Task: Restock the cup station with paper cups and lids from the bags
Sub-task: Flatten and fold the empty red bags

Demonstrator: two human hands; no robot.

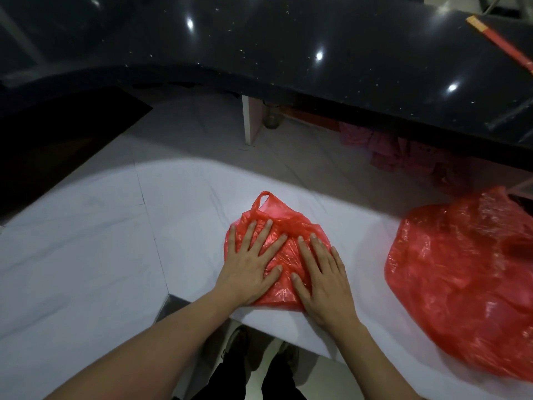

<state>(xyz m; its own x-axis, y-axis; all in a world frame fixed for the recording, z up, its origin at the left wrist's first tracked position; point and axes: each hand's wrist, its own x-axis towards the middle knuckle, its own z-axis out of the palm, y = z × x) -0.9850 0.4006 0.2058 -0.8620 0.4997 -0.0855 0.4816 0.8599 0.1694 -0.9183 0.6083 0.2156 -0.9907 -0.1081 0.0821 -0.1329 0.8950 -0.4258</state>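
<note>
2 red bags (pixel 285 223) (pixel 461 269), 2 hands (pixel 249 264) (pixel 324 277), 1 glass jar (pixel 271 116)

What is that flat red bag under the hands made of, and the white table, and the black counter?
The flat red bag looks like thin shiny plastic film: it crinkles and lets light through. The white table seems matte stone or laminate with faint grey veins; which one is hard to tell. The black counter looks like polished stone, mirroring lights and flecked with specks.
</note>
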